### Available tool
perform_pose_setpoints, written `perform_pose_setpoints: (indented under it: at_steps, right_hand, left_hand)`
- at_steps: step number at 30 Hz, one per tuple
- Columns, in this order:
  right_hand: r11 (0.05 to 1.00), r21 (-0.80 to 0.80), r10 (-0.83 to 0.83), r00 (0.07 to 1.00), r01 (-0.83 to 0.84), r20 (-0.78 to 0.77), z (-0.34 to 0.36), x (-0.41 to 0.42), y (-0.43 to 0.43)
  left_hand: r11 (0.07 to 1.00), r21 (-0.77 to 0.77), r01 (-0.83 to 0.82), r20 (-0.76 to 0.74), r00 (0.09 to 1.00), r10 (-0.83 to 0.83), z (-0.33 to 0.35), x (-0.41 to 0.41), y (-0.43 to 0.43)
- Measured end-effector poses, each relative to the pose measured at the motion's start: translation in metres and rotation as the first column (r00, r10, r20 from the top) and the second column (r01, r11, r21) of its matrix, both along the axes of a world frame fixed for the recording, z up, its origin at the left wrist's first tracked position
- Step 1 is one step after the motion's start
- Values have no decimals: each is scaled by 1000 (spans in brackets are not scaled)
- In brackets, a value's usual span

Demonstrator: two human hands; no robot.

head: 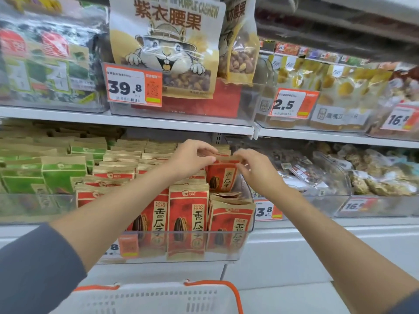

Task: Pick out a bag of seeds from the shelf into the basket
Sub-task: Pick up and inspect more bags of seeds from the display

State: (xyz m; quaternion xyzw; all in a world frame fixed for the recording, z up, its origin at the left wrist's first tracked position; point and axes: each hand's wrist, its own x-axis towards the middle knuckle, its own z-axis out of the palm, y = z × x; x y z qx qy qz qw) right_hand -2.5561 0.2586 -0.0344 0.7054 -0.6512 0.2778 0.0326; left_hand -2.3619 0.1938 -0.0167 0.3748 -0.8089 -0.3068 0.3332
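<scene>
Two hands grip one bag of seeds (223,180) at its top edge. The left hand (195,157) pinches the upper left corner between thumb and fingertips. The right hand (254,168) has its fingers curled over the upper right corner. Neither hand is free.

Position of the bag: it is upright, with its long axis vertical and its printed face toward the camera. It stands higher than the packs around it, at the rear right of the clear tray (226,257) on the lower shelf (283,232). Its lower edge is hidden behind the front packs, so it cannot be determined whether it is clear of the stack.

Governing relation: the basket (158,295) lies directly below and nearer the person than the bag, at the bottom edge of the view, with its opening facing up. The bag hangs between the two hands, and both are equally near to it. By judgement, the coming move is up and clear of the tray wall, back toward the body, then down.

Count:
- Held bag: one.
- Red bags (188,214) in the front row: three. Further rows stand behind them, and their number cannot be told.
- Green bags (63,175): several, at the left.
- Basket: one, with no goods visible in the part shown.
</scene>
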Motion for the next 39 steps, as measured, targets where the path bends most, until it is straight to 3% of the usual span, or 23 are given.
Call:
perform_pose_setpoints:
  at_steps: [5, 9, 12, 15, 17, 22, 25, 29, 35, 39]
  right_hand:
    - [990, 125, -43, 987, 62, -156, -2, -1, -5]
    - [974, 216, -35, 986, 71, -165, 3, 1, -7]
    - [951, 303, -30, 997, 51, -72, 10, 0, -8]
    - [980, 187, -79, 996, 71, 32, 12, 1, -16]
    - [983, 128, -125, 991, 129, -42, 11, 3, -31]
    - [910, 344, -162, 961, 233, -223, 11, 14, -63]
    - [917, 285, -185, 932, 277, -311, 10, 15, -63]
    - [962, 163, -186, 962, 220, -201, 9, 13, -49]
    - [975, -216, -74, 991, 48, -115, 52, 26, 7]
    - [910, -413, 20, 992, 34, 125, 97, 50, 49]
  left_hand:
    - [1000, -22, -7, 155, 988, 10, -3, 4, -7]
    - [999, -42, -26, 220, 975, 34, -4, 10, -6]
    - [994, -108, -35, 286, 956, 65, -1, 21, 2]
    - [980, -193, -50, 364, 924, 119, -3, 31, 14]
    - [970, -237, -61, 388, 909, 152, -4, 36, 23]
    - [958, -275, -87, 372, 909, 189, -6, 40, 33]
    - [950, -302, -76, 396, 897, 197, -10, 41, 37]
    - [945, -318, -76, 395, 896, 204, -12, 42, 38]
    - [937, -295, -190, 143, 960, 239, -3, 51, 48]
    - [970, -158, -187, -29, 982, 184, 8, 61, 64]
